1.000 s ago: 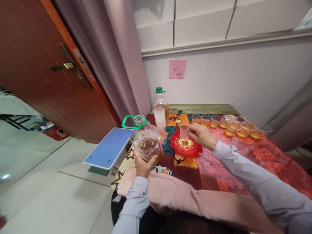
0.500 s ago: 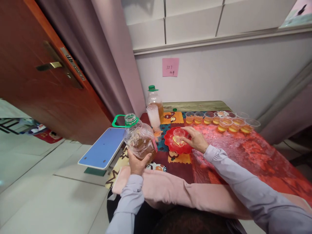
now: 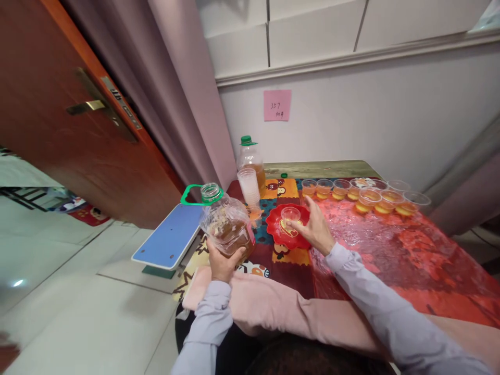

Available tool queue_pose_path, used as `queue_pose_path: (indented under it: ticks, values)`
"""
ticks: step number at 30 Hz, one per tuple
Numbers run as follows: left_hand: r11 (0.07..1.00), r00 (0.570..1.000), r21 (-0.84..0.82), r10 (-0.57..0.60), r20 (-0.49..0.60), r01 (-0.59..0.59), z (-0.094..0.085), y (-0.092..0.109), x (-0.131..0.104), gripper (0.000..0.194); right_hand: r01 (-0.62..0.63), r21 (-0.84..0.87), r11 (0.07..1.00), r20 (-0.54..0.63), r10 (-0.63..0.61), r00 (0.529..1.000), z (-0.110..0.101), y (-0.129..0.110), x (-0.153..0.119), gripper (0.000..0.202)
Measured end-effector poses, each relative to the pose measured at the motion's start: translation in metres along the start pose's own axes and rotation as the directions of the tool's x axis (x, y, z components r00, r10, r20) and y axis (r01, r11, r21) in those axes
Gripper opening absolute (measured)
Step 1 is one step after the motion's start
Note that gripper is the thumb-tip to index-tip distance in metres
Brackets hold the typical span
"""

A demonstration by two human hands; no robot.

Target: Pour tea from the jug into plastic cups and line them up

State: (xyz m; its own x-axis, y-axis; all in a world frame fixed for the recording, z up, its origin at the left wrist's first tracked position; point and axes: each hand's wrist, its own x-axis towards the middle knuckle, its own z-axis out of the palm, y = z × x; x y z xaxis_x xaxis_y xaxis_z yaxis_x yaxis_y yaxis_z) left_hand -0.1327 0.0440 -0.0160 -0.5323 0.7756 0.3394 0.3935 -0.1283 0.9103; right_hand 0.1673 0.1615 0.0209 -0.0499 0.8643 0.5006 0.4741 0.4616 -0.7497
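Observation:
My left hand (image 3: 224, 260) is wrapped round the lower part of a big clear plastic jug (image 3: 230, 229), which leans to the left. Amber-brown liquid lies inside, and its uncapped neck carries a green handle loop. On a red scalloped plate (image 3: 273, 237) stands a small clear plastic cup (image 3: 290, 213). Just right of that cup is my right hand (image 3: 317, 229), open, thumb and index finger apart, the thumb close to the cup's side; whether it touches I cannot tell. Behind the jug rises a stack of clear cups (image 3: 249, 185).
A second jug (image 3: 255, 172) with a green cap stands at the back left. Several cups of amber liquid (image 3: 369, 200) line the table's back right. A small green cap (image 3: 284, 175) lies near the back edge. A blue board (image 3: 167, 237) is left of the table.
My right hand's fingers have spread away from the small cup, which stays on the red plate. My left hand still holds the jug. The view has shifted slightly.

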Motion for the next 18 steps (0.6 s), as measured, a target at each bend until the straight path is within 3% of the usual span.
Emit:
queue_pose_path:
  ticks: [2,3,7,10,12,15,18]
  values:
    - [0.999,1.0,-0.032,0.009,-0.016,-0.01,0.0,0.006,-0.001,0.123,0.016,0.134,0.991,-0.111,-0.001,0.994,0.008,-0.027,-0.014,0.092]
    - [0.999,0.999,-0.043,0.017,-0.032,-0.019,0.0,0.01,0.0,0.125,0.025,0.222,0.975,-0.112,0.0,0.994,0.015,-0.04,-0.022,0.086]
    - [0.997,0.998,-0.067,0.042,-0.039,-0.044,-0.001,0.03,0.008,0.114,-0.05,0.497,0.866,0.077,0.014,0.997,0.06,-0.075,-0.054,0.068]
    - [0.997,1.0,-0.078,0.02,0.0,-0.019,-0.003,0.039,0.015,0.101,-0.148,0.585,0.798,0.168,0.059,0.984,0.089,-0.075,-0.066,0.067]
    - [0.997,1.0,-0.077,-0.008,-0.02,0.006,-0.003,0.042,0.017,0.098,-0.186,0.593,0.783,0.193,0.086,0.977,0.098,-0.068,-0.069,0.067]
    - [0.996,0.996,-0.081,-0.035,-0.077,0.029,-0.002,0.051,0.016,0.094,-0.22,0.577,0.786,0.212,0.116,0.97,0.097,-0.059,-0.068,0.065]
    - [0.998,0.999,-0.063,-0.017,-0.037,0.015,-0.005,0.07,0.013,0.088,-0.235,0.586,0.776,0.221,0.126,0.967,0.088,-0.059,-0.069,0.058]
